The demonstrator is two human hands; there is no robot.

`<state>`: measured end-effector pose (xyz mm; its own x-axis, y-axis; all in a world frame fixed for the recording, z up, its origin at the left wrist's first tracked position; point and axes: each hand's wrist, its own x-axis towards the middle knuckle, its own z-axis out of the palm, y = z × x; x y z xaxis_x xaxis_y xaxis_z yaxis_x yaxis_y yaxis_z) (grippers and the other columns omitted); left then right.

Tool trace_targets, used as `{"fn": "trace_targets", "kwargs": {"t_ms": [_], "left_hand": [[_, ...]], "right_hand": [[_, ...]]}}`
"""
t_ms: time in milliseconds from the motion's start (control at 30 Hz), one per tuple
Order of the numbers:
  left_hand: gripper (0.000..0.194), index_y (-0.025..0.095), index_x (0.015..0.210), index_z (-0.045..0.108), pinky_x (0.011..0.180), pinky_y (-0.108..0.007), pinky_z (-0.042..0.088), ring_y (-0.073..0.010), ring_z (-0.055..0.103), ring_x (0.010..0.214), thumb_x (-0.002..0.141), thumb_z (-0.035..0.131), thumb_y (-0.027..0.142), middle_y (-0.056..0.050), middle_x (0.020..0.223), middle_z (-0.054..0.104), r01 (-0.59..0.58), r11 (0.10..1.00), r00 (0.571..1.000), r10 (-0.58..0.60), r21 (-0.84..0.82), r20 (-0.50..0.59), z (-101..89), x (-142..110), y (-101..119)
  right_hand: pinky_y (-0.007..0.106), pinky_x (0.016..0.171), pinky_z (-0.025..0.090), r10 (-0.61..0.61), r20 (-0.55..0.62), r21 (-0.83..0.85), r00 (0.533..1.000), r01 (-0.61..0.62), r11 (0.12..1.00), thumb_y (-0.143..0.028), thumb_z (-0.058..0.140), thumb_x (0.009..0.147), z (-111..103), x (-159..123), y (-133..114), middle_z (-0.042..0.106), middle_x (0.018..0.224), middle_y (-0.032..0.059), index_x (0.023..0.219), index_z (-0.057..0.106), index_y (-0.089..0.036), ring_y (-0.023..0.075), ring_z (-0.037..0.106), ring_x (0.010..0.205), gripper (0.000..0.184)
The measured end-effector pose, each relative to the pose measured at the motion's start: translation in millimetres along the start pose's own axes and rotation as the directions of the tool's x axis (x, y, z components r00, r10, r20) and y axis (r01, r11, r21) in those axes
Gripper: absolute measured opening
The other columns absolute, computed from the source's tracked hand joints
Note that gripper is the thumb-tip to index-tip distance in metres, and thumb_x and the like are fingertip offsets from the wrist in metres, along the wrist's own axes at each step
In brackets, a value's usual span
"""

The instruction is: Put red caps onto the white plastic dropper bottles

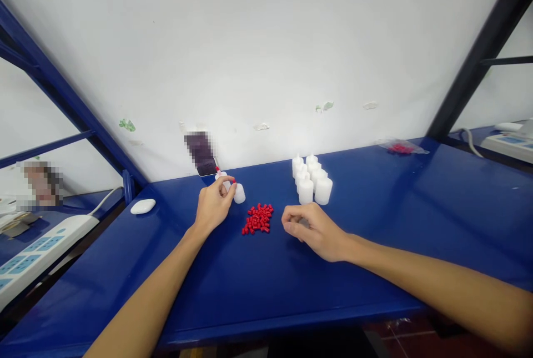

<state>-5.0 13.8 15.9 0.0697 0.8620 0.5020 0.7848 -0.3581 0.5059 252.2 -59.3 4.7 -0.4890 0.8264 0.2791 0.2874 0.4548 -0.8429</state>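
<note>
My left hand (214,202) pinches a small red cap (234,182) between thumb and fingertips, at the top of a small white bottle (239,194). Just behind those fingers, partly hidden, stands another white bottle (220,175) with a red tip. A loose pile of red caps (259,218) lies on the blue table (250,280) between my hands. My right hand (314,227) rests to the right of the pile, fingers curled closed; what they hold, if anything, is hidden. Beyond it several white bottles (323,190) with narrow spouts stand upright in two rows.
A phone-like dark slab (204,152), partly blurred, leans on the wall behind my left hand. A white rounded object (142,206) lies at the left. A clear bag with red pieces (400,148) sits at the back right. A power strip (41,250) is beyond the left edge.
</note>
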Motion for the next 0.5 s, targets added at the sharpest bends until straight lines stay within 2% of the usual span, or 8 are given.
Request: {"fn": "trace_targets", "kwargs": {"t_ms": [100, 167, 233, 333, 400, 500], "left_hand": [[0.029, 0.018, 0.107, 0.065, 0.058, -0.023, 0.035, -0.0111, 0.045, 0.05, 0.09, 0.052, 0.037, 0.008, 0.054, 0.042, -0.036, 0.999, 0.998, 0.035, -0.022, -0.058, -3.5, -2.1, 5.0], [0.025, 0.017, 0.099, 0.067, 0.058, -0.023, 0.035, -0.0105, 0.044, 0.05, 0.09, 0.053, 0.035, 0.008, 0.054, 0.041, -0.119, 0.993, 0.991, 0.117, -0.027, -0.066, -7.1, -4.7, 10.9], [0.021, 0.017, 0.088, 0.068, 0.064, -0.025, 0.038, -0.0098, 0.043, 0.049, 0.089, 0.053, 0.032, 0.008, 0.052, 0.042, -0.236, 0.972, 0.971, 0.236, -0.007, 0.024, -10.0, -8.1, 17.9], [0.021, 0.018, 0.08, 0.067, 0.076, -0.028, 0.04, -0.0088, 0.042, 0.047, 0.09, 0.053, 0.029, 0.008, 0.048, 0.045, -0.354, 0.935, 0.908, 0.338, 0.022, 0.248, -10.8, -11.8, 25.4], [0.019, 0.018, 0.081, 0.068, 0.073, -0.028, 0.04, -0.0088, 0.043, 0.046, 0.089, 0.053, 0.026, 0.008, 0.048, 0.048, -0.359, 0.933, 0.872, 0.324, 0.031, 0.367, -10.3, -12.4, 25.8], [0.015, 0.018, 0.089, 0.069, 0.06, -0.025, 0.037, -0.0105, 0.049, 0.048, 0.086, 0.055, 0.023, 0.006, 0.052, 0.054, -0.306, 0.951, 0.84, 0.248, 0.045, 0.483, -11.1, -11.4, 21.5]], "right_hand": [[0.025, 0.057, 0.033, -0.047, -0.014, -0.05, 0.999, 0.046, 0.998, -0.026, 0.048, 0.09, 0.6, 1.4, 0.2, 0.051, 0.064, -0.0014, 0.067, 0.053, -0.017, 0.0122, 0.045, 0.06, 0.026], [0.027, 0.06, 0.035, -0.069, -0.02, -0.086, 0.997, 0.067, 0.994, -0.023, 0.046, 0.09, 1.0, 2.9, -0.5, 0.053, 0.069, 0.0004, 0.061, 0.051, -0.017, 0.0128, 0.048, 0.063, 0.03], [0.027, 0.061, 0.036, -0.072, -0.023, -0.107, 0.997, 0.069, 0.992, -0.019, 0.045, 0.088, 1.2, 4.2, -0.8, 0.052, 0.069, 0.001, 0.056, 0.046, -0.017, 0.0129, 0.048, 0.063, 0.032], [0.028, 0.06, 0.034, -0.068, -0.041, -0.111, 0.997, 0.063, 0.992, -0.017, 0.043, 0.085, 1.2, 4.4, 0.6, 0.049, 0.063, -0.0001, 0.054, 0.042, -0.018, 0.0128, 0.045, 0.06, 0.031], [0.028, 0.058, 0.032, -0.068, -0.06, -0.09, 0.996, 0.062, 0.994, -0.019, 0.042, 0.085, 1.0, 3.3, 1.9, 0.047, 0.059, -0.0008, 0.054, 0.04, -0.019, 0.0125, 0.044, 0.058, 0.03], [0.027, 0.053, 0.028, -0.04, -0.063, -0.018, 0.997, 0.039, 0.999, -0.023, 0.04, 0.086, 1.1, 1.3, 2.7, 0.042, 0.053, -0.0025, 0.054, 0.038, -0.019, 0.0111, 0.039, 0.052, 0.032]]}}
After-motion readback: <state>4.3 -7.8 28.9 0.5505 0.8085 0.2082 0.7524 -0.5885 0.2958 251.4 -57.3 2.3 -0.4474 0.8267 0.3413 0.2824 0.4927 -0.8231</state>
